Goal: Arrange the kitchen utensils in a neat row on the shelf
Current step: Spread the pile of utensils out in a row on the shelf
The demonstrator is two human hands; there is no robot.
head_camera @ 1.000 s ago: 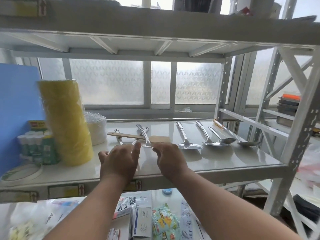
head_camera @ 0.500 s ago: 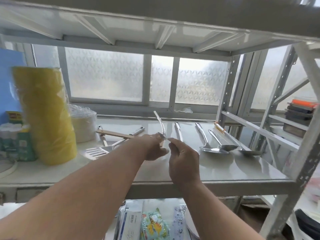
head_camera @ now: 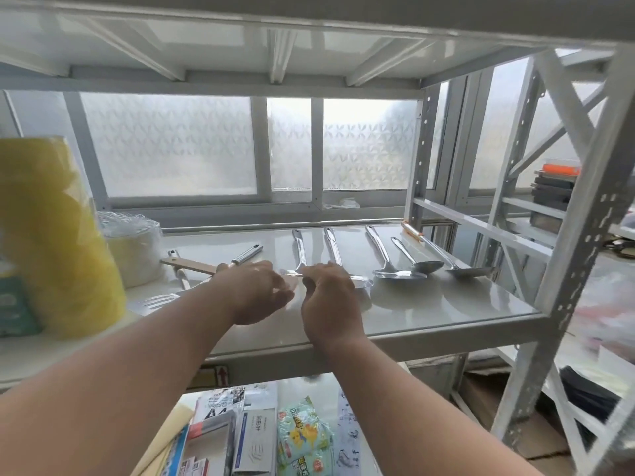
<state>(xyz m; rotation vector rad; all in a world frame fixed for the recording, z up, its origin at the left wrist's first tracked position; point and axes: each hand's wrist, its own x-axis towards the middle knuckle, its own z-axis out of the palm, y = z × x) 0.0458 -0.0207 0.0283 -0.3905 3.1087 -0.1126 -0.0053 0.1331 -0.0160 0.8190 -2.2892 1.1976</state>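
Observation:
On the white shelf board [head_camera: 446, 304], a steel spoon [head_camera: 299, 250] lies with its handle pointing to the window, at the left end of a row. My right hand [head_camera: 330, 298] pinches its bowl from the right. My left hand [head_camera: 256, 292] is beside the bowl with loose fingers, touching its left edge. To the right lie a second spoon [head_camera: 334, 247], a ladle [head_camera: 395, 273], a smaller spoon [head_camera: 426, 266] and an orange-handled spoon [head_camera: 469, 271], all roughly parallel. Left of my hands a wooden spatula [head_camera: 192, 266], a slotted turner [head_camera: 154, 300] and a steel handle [head_camera: 246, 254] lie crossed.
A tall yellow wrapped roll [head_camera: 51, 235] and a wrapped white stack [head_camera: 134, 249] stand at the shelf's left. Frosted windows close the back. A shelf post [head_camera: 417, 173] stands at the back right. Packets and boxes [head_camera: 302, 438] lie on the level below.
The spoon that both hands held tilted up over the shelf now lies flat, next to the second spoon. Both hands came down with it and the view moved closer.

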